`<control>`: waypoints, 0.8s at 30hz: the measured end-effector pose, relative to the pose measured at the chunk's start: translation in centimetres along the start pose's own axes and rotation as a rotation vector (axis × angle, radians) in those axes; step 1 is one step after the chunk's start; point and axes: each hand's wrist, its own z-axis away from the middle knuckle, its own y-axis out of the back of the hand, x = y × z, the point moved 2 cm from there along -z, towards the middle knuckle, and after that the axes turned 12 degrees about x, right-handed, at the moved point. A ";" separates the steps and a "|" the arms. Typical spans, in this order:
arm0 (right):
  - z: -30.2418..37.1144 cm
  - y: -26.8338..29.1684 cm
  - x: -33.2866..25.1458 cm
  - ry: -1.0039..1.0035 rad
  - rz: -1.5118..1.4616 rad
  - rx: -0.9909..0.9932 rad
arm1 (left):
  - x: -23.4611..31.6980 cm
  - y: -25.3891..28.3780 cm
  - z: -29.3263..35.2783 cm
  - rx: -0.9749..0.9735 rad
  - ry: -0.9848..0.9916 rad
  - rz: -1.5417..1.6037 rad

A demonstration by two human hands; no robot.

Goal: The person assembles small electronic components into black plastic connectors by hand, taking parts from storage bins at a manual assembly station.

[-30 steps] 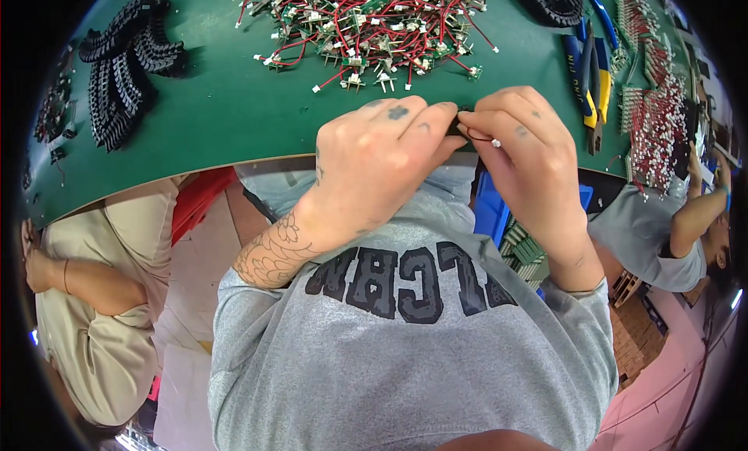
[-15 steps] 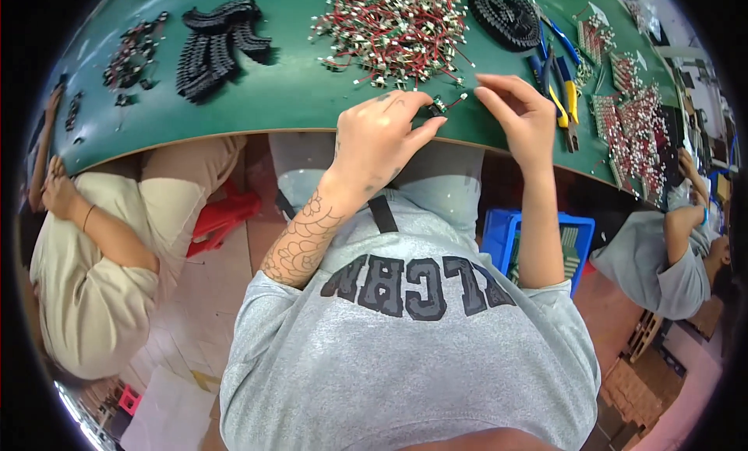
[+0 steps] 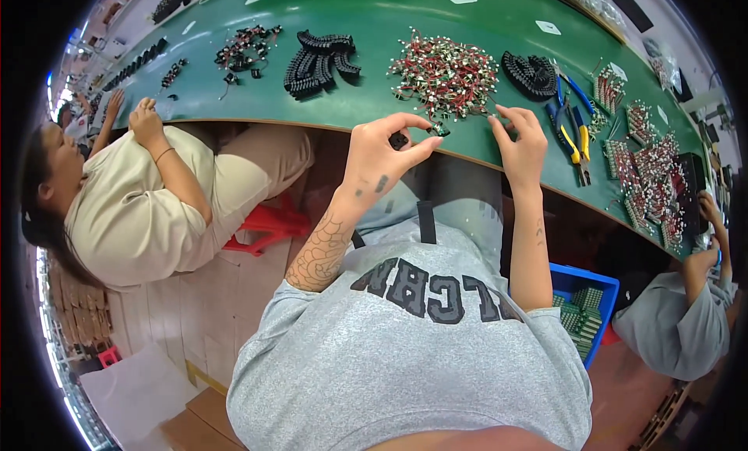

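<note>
My left hand (image 3: 382, 151) is closed over the table's front edge, pinching a small green circuit board (image 3: 439, 130) between thumb and forefinger tips. A small black plastic part (image 3: 399, 141) shows inside the curl of the same hand. To its right, my right hand (image 3: 518, 143) is beside the pile, its thumb and forefinger tips slightly apart and nothing visible between them. Just beyond both hands lies a heap of small boards with red and black wires and white connectors (image 3: 444, 73).
Stacked black plastic parts (image 3: 319, 65) lie left of the heap, more black parts (image 3: 530, 75) to its right. Pliers and cutters (image 3: 575, 139) sit near wired board panels (image 3: 643, 170). A blue crate (image 3: 584, 276) holds green boards. People sit on both sides.
The view has swung so that more of the left side shows. My left hand has turned, exposing the black part in its curl. The right thumb and forefinger have come closer together.
</note>
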 end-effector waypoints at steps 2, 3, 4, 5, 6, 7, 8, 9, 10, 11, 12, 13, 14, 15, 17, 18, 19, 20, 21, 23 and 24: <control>0.4 0.1 -0.7 0.039 -0.050 0.096 | 1.0 0.1 0.0 0.010 -0.021 -0.004; 0.9 0.0 -1.6 -0.257 -0.286 0.014 | 1.4 0.0 0.0 0.006 -0.021 -0.002; 1.4 -0.1 -2.9 -0.556 -0.520 -0.071 | 1.9 -0.1 0.1 0.031 -0.094 -0.024; 1.5 0.0 -4.2 -0.565 -0.514 -0.066 | 2.4 -0.3 0.1 0.050 -0.166 -0.047; 1.6 -0.3 -5.4 -0.637 -0.619 -0.178 | 2.9 -0.4 0.1 0.069 -0.236 -0.069; 1.6 -0.7 -6.1 -0.707 -0.725 -0.291 | 3.3 -0.6 -0.1 0.088 -0.307 -0.090; 1.3 -0.7 -6.1 -0.720 -0.720 -0.286 | 3.4 -0.9 -0.3 0.077 -0.298 -0.089; 1.1 -0.8 -6.0 -0.732 -0.735 -0.294 | 3.5 -1.1 -0.6 0.061 -0.304 -0.096; 0.9 -1.0 -5.8 -0.744 -0.750 -0.302 | 3.6 -1.4 -1.0 0.046 -0.309 -0.103; 0.6 -1.1 -5.6 -0.756 -0.764 -0.309 | 3.6 -1.6 -1.4 0.030 -0.315 -0.109; 0.3 -1.2 -5.4 -0.767 -0.779 -0.317 | 3.5 -1.9 -1.9 0.014 -0.320 -0.115; 0.0 -1.3 -5.1 -0.781 -0.773 -0.313 | 3.3 -2.1 -2.5 0.004 -0.310 -0.114; -0.3 -1.4 -4.8 -0.754 -0.756 -0.310 | 2.8 -2.2 -3.1 -0.057 -0.191 -0.041; -0.6 -1.5 -4.6 -0.727 -0.740 -0.308 | 2.3 -2.4 -3.7 -0.116 -0.070 0.030; -1.2 -1.8 -4.1 -0.670 -0.707 -0.307 | 1.4 -2.9 -4.6 -0.228 0.172 0.172; -1.5 -1.9 -3.9 -0.683 -0.702 -0.308 | 1.2 -3.1 -5.0 -0.232 0.184 0.172; -1.8 -2.0 -3.7 -0.675 -0.675 -0.308 | 1.0 -3.4 -5.4 -0.234 0.191 0.195; -2.0 -2.1 -3.5 -0.666 -0.648 -0.308 | 0.8 -3.6 -5.8 -0.235 0.197 0.217; -2.3 -2.2 -3.3 -0.656 -0.621 -0.309 | 0.7 -3.9 -6.2 -0.236 0.203 0.240; -2.8 -2.3 -2.8 -0.655 -0.592 -0.310 | 0.6 -4.4 -6.8 -0.240 0.217 0.261; -3.1 -2.2 -2.5 -0.625 -0.573 -0.315 | 0.7 -4.5 -7.1 -0.259 0.247 0.275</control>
